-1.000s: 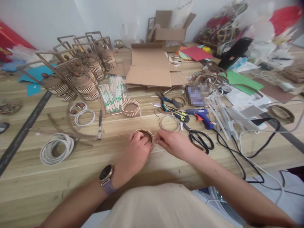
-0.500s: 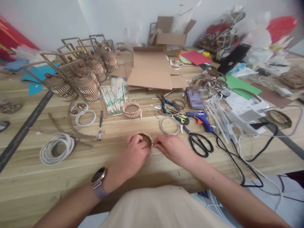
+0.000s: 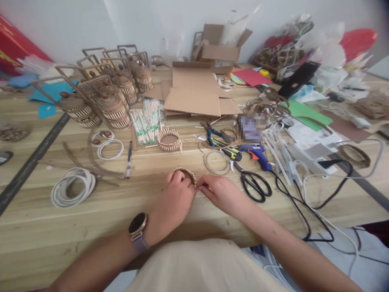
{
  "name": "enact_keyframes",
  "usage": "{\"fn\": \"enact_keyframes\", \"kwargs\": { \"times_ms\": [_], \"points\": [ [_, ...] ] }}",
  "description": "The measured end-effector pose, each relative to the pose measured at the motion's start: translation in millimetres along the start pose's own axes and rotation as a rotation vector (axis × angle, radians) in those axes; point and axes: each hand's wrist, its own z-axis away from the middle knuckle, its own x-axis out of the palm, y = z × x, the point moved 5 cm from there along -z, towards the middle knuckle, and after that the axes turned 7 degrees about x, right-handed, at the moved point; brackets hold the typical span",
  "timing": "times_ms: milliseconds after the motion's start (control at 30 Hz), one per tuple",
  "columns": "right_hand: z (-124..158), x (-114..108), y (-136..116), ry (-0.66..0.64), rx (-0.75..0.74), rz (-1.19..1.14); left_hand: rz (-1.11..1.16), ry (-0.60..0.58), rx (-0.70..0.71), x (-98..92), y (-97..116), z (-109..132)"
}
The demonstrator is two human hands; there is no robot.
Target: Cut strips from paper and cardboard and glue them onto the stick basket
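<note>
My left hand (image 3: 174, 198) is closed around a small round ring of short wooden sticks (image 3: 187, 172) on the wooden table (image 3: 91, 219); a watch is on that wrist. My right hand (image 3: 220, 192) pinches at the ring's right edge, fingertips pressed together on a thin stick that I can barely make out. A similar stick ring with a brown base (image 3: 169, 139) stands farther back. Black scissors (image 3: 253, 182) lie just right of my right hand.
A blue glue gun (image 3: 257, 153) with black cord, pliers (image 3: 217, 136), a wire coil (image 3: 216, 161), packets of sticks (image 3: 147, 119), white rings (image 3: 71, 187), finished lantern-like baskets (image 3: 106, 103), flattened cardboard (image 3: 193, 95) and coloured paper crowd the back and right.
Both hands stay on the small stick ring, shifting only slightly; the view has drifted a little. The left wrist has turned slightly.
</note>
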Motion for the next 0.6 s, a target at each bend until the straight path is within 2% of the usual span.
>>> {"fn": "enact_keyframes", "kwargs": {
  "times_ms": [100, 267, 400, 600],
  "points": [
    [0.9, 1.8, 3.1, 0.025, 0.05, -0.037, 0.012, 0.026, 0.006, 2.9, -1.7, 3.8],
    [3.2, -4.7, 22.0, 0.148, 0.144, -0.027, 0.033, 0.06, 0.011, 4.7, -7.1, 13.2],
    [7.2, -6.4, 26.0, 0.102, 0.104, -0.034, 0.036, 0.073, 0.024, 6.3, -10.4, 18.0],
    [3.4, -9.1, 14.5, 0.086, 0.063, 0.167, 0.053, 0.095, 0.055, 9.6, -12.8, 21.0]
  ]
}}
